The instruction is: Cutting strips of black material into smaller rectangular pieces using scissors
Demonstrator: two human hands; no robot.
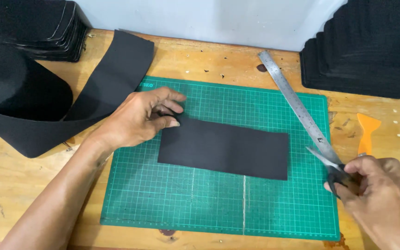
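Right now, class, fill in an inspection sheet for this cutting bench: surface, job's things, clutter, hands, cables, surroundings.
Surface: wooden table, green cutting mat on it.
Job's things: black rectangular piece flat on mat; scissors; steel ruler lying diagonally.
Clutter: wide black band, orange tool, small scraps.
Hands: left hand pinches the piece's left end; right hand holds the scissors.
Cables: nothing seen.
Surroundings: black stacks at both back corners, pale wall.

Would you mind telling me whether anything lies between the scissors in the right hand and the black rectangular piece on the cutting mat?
Nothing visible does: only bare green cutting mat separates the scissors from the black piece.
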